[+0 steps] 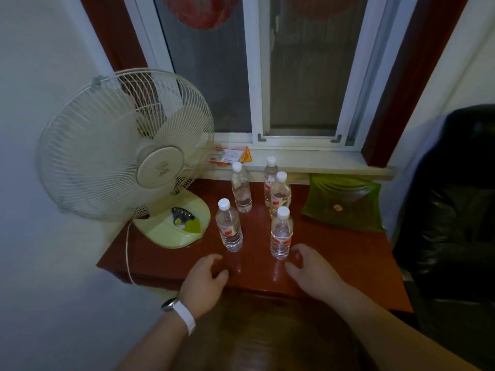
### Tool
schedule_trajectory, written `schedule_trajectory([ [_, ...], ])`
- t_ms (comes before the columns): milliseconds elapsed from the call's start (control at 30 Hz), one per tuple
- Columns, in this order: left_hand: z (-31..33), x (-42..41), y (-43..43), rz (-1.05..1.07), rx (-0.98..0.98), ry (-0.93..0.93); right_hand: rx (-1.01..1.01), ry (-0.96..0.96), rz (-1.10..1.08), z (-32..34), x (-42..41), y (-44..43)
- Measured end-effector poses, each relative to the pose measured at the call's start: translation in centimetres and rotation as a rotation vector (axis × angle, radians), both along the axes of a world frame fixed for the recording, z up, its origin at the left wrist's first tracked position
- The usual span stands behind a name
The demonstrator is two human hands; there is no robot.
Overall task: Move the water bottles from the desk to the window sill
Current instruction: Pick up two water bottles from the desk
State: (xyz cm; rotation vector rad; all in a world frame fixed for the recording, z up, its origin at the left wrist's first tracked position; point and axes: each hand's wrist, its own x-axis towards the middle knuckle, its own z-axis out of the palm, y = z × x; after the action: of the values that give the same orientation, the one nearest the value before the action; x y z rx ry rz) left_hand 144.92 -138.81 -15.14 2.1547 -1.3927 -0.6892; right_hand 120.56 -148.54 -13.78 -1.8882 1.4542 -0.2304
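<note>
Several clear water bottles with white caps stand upright on the red-brown desk (334, 253). The near left bottle (229, 226) and the near right bottle (281, 232) are closest to me. Behind them stand a back left bottle (241, 191) and two bottles close together (280, 194), the rear one (269, 174) nearest the pale window sill (321, 160). My left hand (205, 277) hovers open just below the near left bottle. My right hand (312, 267) is open right of the near right bottle's base, apart from it.
A cream table fan (126, 145) fills the desk's left side, its cord hanging over the front edge. A green cloth (345, 202) lies at the back right. Orange papers (230, 155) sit on the sill's left end. A black leather chair (452, 204) stands at the right.
</note>
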Motion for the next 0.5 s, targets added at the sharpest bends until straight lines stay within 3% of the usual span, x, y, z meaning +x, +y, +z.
schedule_trajectory([
  [300,-2.9,1.2,-5.2,0.205,0.017,0.245,0.176,-0.165,-0.272,-4.7,1.7,-3.6],
  [500,-4.9,3.1,-8.1,0.301,0.004,0.433,0.185,-0.234,-0.367,-6.7,3.1,-4.8],
])
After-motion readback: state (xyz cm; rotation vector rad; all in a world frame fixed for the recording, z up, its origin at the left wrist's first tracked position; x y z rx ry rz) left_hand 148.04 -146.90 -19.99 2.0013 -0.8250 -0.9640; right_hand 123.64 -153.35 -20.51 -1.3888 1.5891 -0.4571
